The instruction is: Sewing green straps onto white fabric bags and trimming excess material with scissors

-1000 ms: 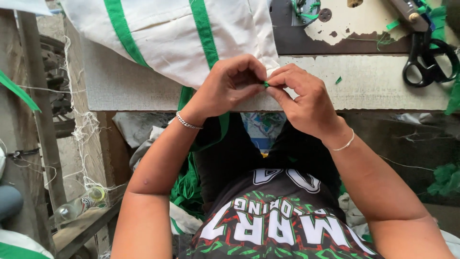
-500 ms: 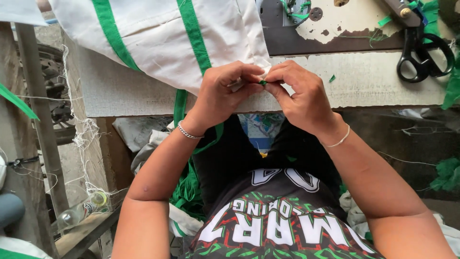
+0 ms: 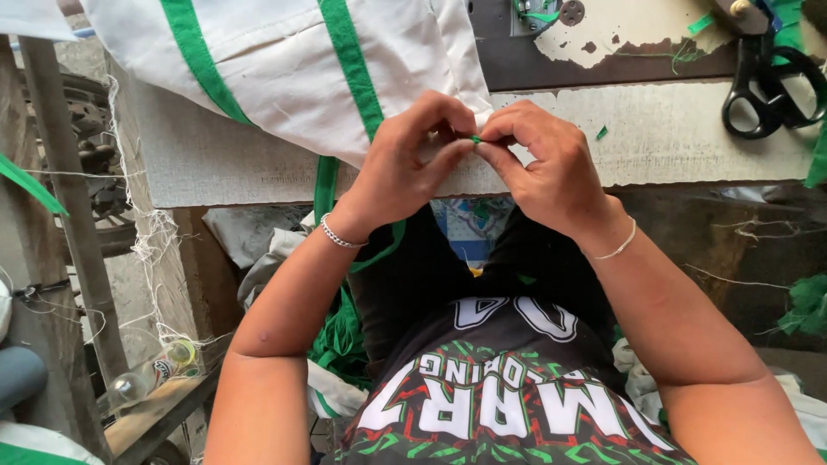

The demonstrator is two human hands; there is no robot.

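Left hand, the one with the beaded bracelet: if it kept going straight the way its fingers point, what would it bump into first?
The left hand points toward the right hand, so it would meet those fingertips at once: both already pinch the same small green bit at the white cloth's edge.

Left hand [image 3: 405, 168] and right hand [image 3: 543, 159] met fingertip to fingertip, pinching a small green strip end [image 3: 475, 139] at the corner of white cloth with green bands [image 3: 284, 69]. Cloth lay across grey worktop [image 3: 689, 138]. Black scissors [image 3: 767, 90] rested at far right.
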